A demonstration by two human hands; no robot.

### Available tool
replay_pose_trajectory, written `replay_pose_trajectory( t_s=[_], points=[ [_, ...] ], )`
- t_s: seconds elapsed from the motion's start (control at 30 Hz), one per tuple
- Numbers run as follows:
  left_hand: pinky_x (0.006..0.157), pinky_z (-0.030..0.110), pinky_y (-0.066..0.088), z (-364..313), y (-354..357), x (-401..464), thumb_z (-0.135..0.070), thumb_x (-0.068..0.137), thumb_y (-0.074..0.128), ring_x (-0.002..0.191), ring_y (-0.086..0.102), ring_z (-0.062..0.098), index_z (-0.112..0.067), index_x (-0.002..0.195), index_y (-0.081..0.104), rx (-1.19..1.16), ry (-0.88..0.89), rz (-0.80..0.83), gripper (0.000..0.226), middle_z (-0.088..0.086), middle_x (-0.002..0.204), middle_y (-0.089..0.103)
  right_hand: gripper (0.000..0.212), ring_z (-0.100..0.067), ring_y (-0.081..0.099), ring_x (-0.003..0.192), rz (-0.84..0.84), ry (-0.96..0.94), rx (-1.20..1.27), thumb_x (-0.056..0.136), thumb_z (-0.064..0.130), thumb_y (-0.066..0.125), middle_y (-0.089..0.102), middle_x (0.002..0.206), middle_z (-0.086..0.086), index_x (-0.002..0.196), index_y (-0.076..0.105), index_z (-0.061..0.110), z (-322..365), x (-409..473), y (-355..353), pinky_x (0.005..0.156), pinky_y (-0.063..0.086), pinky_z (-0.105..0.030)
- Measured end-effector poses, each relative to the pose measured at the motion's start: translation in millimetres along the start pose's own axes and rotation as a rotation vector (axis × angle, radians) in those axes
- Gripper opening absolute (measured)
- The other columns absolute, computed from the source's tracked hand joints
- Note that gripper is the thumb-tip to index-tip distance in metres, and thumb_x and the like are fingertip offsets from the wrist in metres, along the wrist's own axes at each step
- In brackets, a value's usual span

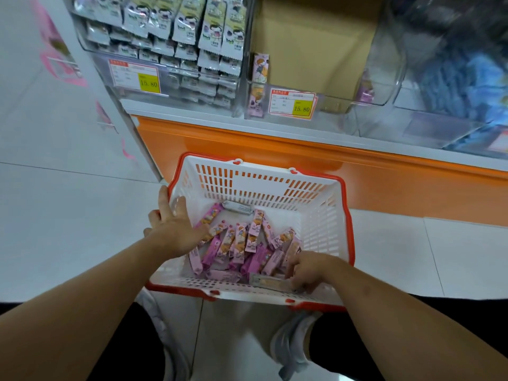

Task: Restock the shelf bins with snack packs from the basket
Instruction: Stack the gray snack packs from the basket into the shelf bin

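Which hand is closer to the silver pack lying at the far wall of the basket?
Left. The left hand rests over the basket's left rim, just short of the silver pack. The right hand digs at the near right corner, farther away.

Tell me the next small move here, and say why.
Probably close the right hand on a few pink snack packs and lift them toward the middle bin. That hand is already down among the packs in the basket, and that bin holds almost none.

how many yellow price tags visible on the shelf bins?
2. One price tag on the left bin's front, one price tag on the middle bin's front. The blurred right side may hide more.
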State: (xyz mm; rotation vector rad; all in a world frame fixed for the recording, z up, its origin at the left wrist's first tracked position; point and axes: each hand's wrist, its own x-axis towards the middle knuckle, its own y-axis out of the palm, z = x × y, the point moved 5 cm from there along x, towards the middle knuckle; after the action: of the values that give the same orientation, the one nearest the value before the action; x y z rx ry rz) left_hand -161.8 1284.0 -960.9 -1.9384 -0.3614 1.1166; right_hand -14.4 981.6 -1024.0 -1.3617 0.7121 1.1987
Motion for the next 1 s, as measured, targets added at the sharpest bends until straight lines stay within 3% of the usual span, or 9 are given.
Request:
replay_pose_trajectory(
  t_s=[0.17, 0.37, 0.47, 0.57, 0.63, 0.7, 0.77, 0.87, 1.0],
  points=[
    [0.119, 0.061, 0.024, -2, -2, -2, -0.072, 0.089, 0.055, 0.152, 0.005, 0.04, -0.029, 0.161, -0.001, -0.012, -0.015, 0.036, 0.101, -0.006, 0.162, -0.036, 0.029, -0.024, 0.077, 0.094, 0.03, -0.1, -0.055, 0.078, 0.004, 0.084, 0.074, 0.105, -0.002, 0.095, 0.077, 0.026, 24, -27, -21, 0.077, 0.066, -0.034],
    [0.123, 0.061, 0.018, -20, -26, -15, -0.066, 0.095, 0.048, 0.155, 0.004, 0.042, -0.02, 0.161, 0.009, 0.05, -0.096, -0.001, 0.089, 0.007, 0.17, -0.014, 0.041, -0.019, 0.074, 0.101, -0.074, -0.333, -0.05, 0.085, 0.001, 0.082, 0.075, 0.117, 0.004, 0.117, 0.074, 0.024, 79, -106, -102, 0.082, 0.062, -0.04],
    [0.11, 0.048, 0.04, -50, -57, -22, -0.055, 0.101, 0.041, 0.141, 0.041, 0.041, -0.009, 0.148, 0.045, -0.005, 0.068, 0.059, 0.065, 0.024, 0.158, 0.035, 0.047, -0.009, 0.07, 0.1, -0.213, -0.498, -0.038, 0.085, -0.001, 0.082, 0.076, 0.112, 0.014, 0.119, 0.072, 0.031, 106, -164, -136, 0.084, 0.061, -0.031],
    [0.096, 0.043, 0.056, -89, -103, -48, -0.048, 0.102, 0.052, 0.105, 0.072, 0.032, -0.006, 0.116, 0.071, -0.43, 0.253, 0.229, 0.048, 0.017, 0.115, 0.074, 0.053, -0.003, 0.066, 0.094, -0.353, -0.674, -0.008, 0.085, -0.008, 0.078, 0.076, 0.108, 0.015, 0.117, 0.072, 0.034, 127, -219, -156, 0.077, 0.058, -0.03],
    [0.091, 0.04, 0.06, -110, -130, -76, -0.045, 0.101, 0.061, 0.097, 0.075, 0.023, -0.009, 0.115, 0.073, -0.704, 0.341, 0.405, 0.04, 0.007, 0.106, 0.078, 0.057, -0.003, 0.067, 0.092, -0.435, -0.763, 0.017, 0.083, -0.014, 0.075, 0.077, 0.107, 0.015, 0.118, 0.072, 0.031, 136, -245, -161, 0.079, 0.056, -0.04],
    [0.081, 0.028, 0.058, -122, -152, -104, -0.044, 0.093, 0.069, 0.091, 0.074, 0.013, -0.015, 0.115, 0.075, -0.728, 0.461, 0.509, 0.037, 0.0, 0.103, 0.079, 0.06, -0.012, 0.069, 0.102, -0.492, -0.835, 0.041, 0.08, -0.016, 0.074, 0.077, 0.107, 0.015, 0.119, 0.072, 0.03, 144, -261, -162, 0.086, 0.054, -0.047],
    [0.079, 0.022, 0.055, -123, -164, -119, -0.035, 0.088, 0.077, 0.088, 0.07, 0.008, -0.016, 0.112, 0.078, -0.688, 0.529, 0.537, 0.03, -0.005, 0.096, 0.076, 0.062, -0.006, 0.068, 0.108, -0.527, -0.886, 0.046, 0.081, -0.017, 0.071, 0.076, 0.11, 0.017, 0.121, 0.071, 0.03, 154, -268, -159, 0.095, 0.053, -0.04],
    [0.073, 0.019, 0.055, -117, -174, -123, -0.019, 0.089, 0.078, 0.088, 0.071, 0.007, -0.012, 0.114, 0.076, -0.756, 0.497, 0.482, 0.026, -0.001, 0.1, 0.078, 0.063, 0.013, 0.051, 0.125, -0.747, -0.938, -0.03, 0.09, -0.007, 0.068, 0.062, 0.134, 0.026, 0.133, 0.062, 0.039, 169, -277, -160, 0.103, 0.04, -0.014],
    [0.063, 0.019, 0.054, -116, -186, -116, -0.012, 0.087, 0.081, 0.079, 0.07, 0.01, -0.009, 0.108, 0.075, -0.981, 0.421, 0.28, 0.023, 0.008, 0.098, 0.078, 0.057, 0.006, 0.038, 0.139, -0.907, -0.98, 0.022, 0.095, 0.017, 0.069, 0.044, 0.148, 0.021, 0.144, 0.047, 0.036, 177, -284, -162, 0.112, 0.032, -0.014]
  ],
)
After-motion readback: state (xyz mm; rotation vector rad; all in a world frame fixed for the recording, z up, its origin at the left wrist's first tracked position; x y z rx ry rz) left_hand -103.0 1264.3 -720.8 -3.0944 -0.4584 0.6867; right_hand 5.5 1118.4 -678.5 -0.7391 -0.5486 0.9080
